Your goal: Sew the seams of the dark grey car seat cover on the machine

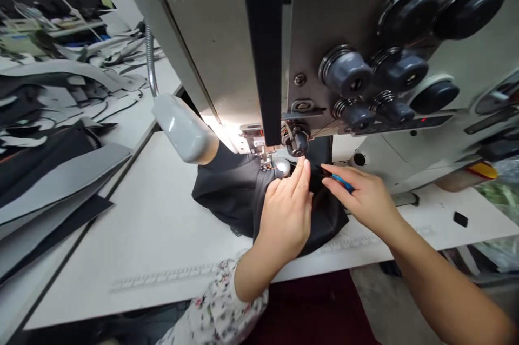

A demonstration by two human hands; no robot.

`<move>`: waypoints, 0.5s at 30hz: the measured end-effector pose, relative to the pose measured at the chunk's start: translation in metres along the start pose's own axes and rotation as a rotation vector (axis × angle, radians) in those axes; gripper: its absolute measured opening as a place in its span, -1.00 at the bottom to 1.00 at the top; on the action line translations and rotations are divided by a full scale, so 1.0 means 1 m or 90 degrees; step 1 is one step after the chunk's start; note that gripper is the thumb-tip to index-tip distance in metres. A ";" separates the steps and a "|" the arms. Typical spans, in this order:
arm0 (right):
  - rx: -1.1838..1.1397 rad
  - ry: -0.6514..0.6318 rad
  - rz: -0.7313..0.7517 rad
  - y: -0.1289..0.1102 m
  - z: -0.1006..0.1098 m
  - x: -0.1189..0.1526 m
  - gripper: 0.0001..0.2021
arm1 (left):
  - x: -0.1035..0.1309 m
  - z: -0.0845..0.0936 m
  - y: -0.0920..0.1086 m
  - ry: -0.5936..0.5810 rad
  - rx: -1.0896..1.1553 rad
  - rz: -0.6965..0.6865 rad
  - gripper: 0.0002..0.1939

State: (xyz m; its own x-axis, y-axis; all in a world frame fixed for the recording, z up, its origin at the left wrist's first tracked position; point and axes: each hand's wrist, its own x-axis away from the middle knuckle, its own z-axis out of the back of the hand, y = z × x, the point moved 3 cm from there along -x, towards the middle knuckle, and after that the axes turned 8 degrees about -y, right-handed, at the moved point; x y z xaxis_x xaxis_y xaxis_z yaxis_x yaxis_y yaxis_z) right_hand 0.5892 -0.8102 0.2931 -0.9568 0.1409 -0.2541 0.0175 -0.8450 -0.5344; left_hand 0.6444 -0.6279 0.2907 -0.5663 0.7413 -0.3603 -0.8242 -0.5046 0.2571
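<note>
left fingers (299, 174) lie outstretched, close together, on black fabric (227, 193); right fingers (335, 189) pinch a blue tool (344, 182).

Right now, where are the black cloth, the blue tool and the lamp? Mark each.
Black cloth (227, 193): head view, on its left part.
Blue tool (343, 182): head view, on its blue handle, in the right hand (370, 194).
Lamp (183, 127): head view, middle of its grey housing.

My small lamp (184, 127) whites out the lower edge of the sewing machine (211, 26), while the black cloth (227, 196) under my left hand (287, 212) loses detail. The upper-left background looks dim and blurry; the edges stretch.
</note>
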 end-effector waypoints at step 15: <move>-0.120 0.042 -0.042 0.035 -0.026 0.008 -0.71 | 0.018 0.000 -0.009 -0.052 0.031 -0.181 -0.62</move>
State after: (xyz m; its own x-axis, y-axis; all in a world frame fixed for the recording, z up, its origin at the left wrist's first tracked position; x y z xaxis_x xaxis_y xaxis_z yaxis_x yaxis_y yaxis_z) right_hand 0.5895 -0.8252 0.2514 -0.9365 0.2319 -0.2630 0.0156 -0.7218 -0.6919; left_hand 0.6418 -0.6094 0.2821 -0.3091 0.8840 -0.3506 -0.9469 -0.2517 0.2003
